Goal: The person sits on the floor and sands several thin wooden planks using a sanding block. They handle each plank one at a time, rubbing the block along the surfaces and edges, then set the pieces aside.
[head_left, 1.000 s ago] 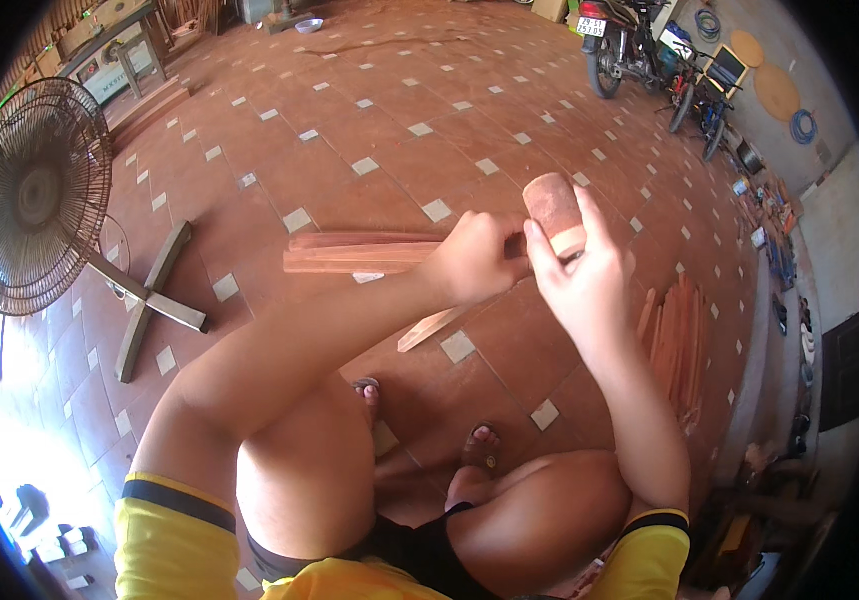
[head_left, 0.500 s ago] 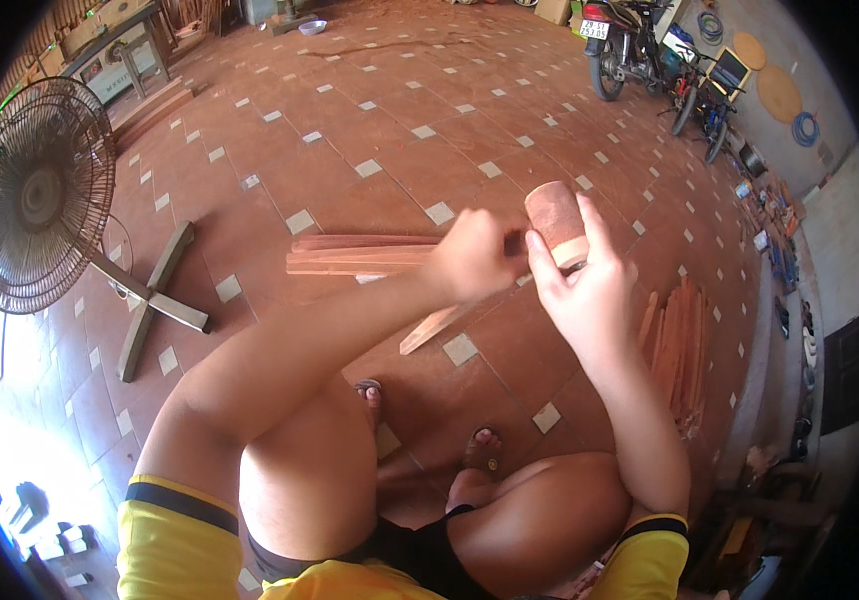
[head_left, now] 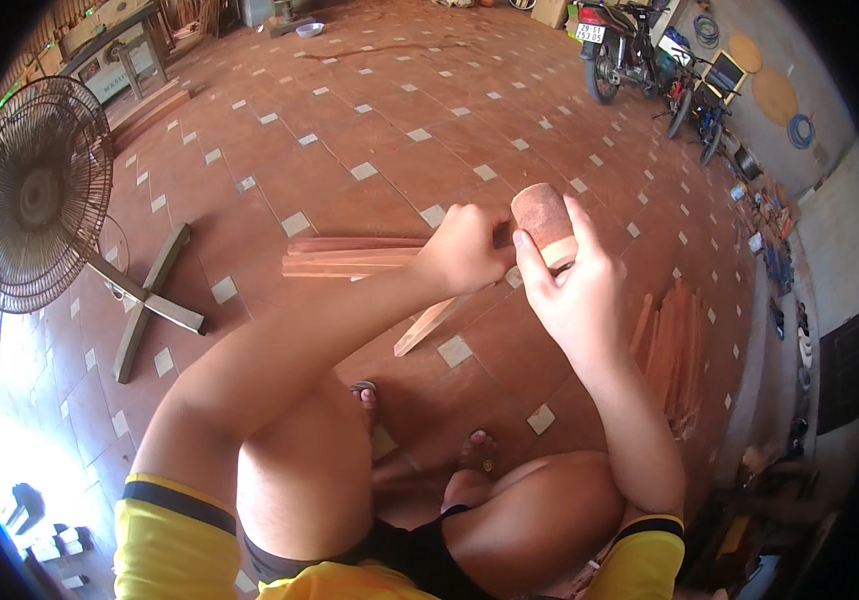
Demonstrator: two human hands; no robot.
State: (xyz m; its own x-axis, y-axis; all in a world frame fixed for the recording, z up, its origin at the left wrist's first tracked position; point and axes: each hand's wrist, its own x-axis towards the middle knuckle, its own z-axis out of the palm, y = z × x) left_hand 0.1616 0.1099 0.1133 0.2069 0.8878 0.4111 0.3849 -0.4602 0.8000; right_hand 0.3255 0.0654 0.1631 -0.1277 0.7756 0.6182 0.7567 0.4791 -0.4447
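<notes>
My right hand is closed round a reddish-brown cylinder with a rough-looking surface and a pale band at its lower end. My thumb and fingers grip its sides. Close beside it, my left hand is curled into a fist with its back toward me. A small dark reddish part shows between the fist and the cylinder; what the left fingers hold is hidden. Beneath the left wrist, a pale wooden strip slants across the floor, partly covered by the arm.
Reddish wooden strips lie beyond my left forearm, and another bundle lies right of my right forearm. A standing fan with a crossed base is at the left. A motorbike and a small bicycle stand far right.
Both hands and the cylinder have shifted slightly left together. The cylinder tilts a little more. My grip on it looks the same.
</notes>
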